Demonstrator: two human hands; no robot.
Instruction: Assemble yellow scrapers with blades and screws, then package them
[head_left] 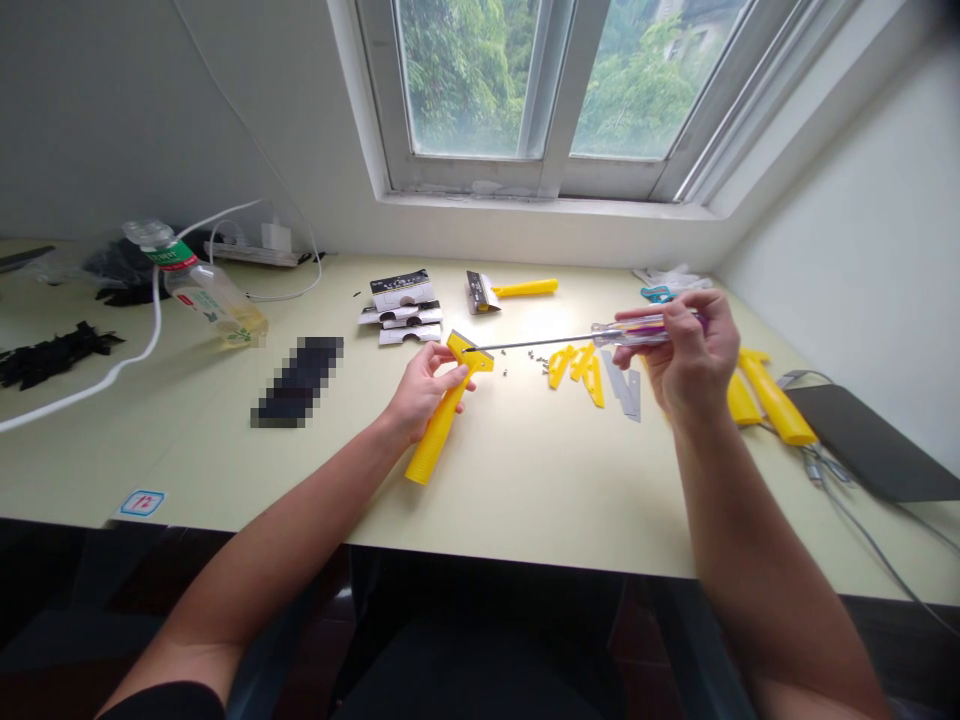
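Note:
My left hand [429, 392] is closed round the neck of a yellow scraper [437, 435], whose wide head points up and away from me. In my right hand [694, 350] is a screwdriver [637, 331] with a clear and purple handle, its long shaft pointing left. The shaft's tip is at the scraper's head. Just right of the head lie several small screws [532, 354], then several yellow plastic pieces [592, 377] and grey flat blades [622, 385].
Card sleeves [401, 303] and a packaged yellow scraper [527, 288] lie towards the window. A bottle [217, 305], a white cable [112, 375] and a pixelated dark object [298, 383] are at left. More yellow handles [780, 400] and a dark flat object [881, 440] are at right.

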